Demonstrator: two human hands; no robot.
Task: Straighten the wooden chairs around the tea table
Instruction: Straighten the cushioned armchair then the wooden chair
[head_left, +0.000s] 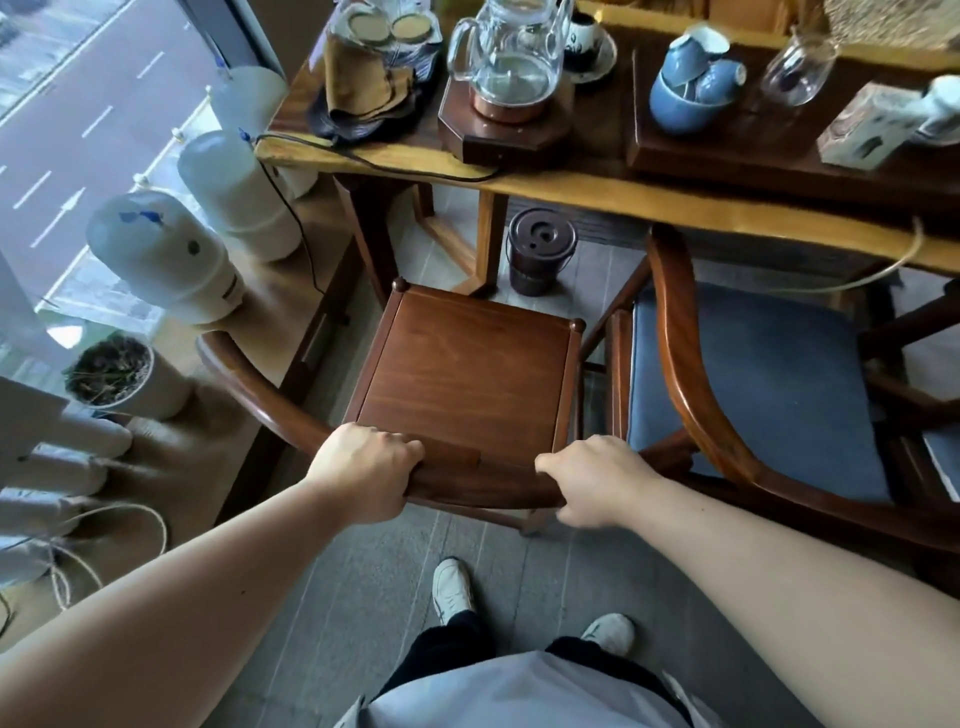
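Note:
A dark wooden chair (462, 379) with a bare square seat stands in front of me, facing the tea table (597, 189). Its curved back rail runs under both my hands. My left hand (363, 470) grips the rail at its left part, fingers wrapped over the top. My right hand (597, 478) grips the rail at its right end. Right beside it stands a second wooden chair (691, 384) with a blue seat cushion, its front tucked under the table edge. The two chairs nearly touch.
The table carries a glass kettle (511, 62), blue cups (691, 78), a glass (795, 73) and a folded cloth (363, 83). A dark lidded bucket (540, 249) stands on the floor under the table. White water tanks (171, 254) and a plant pot (117, 374) line the window at the left.

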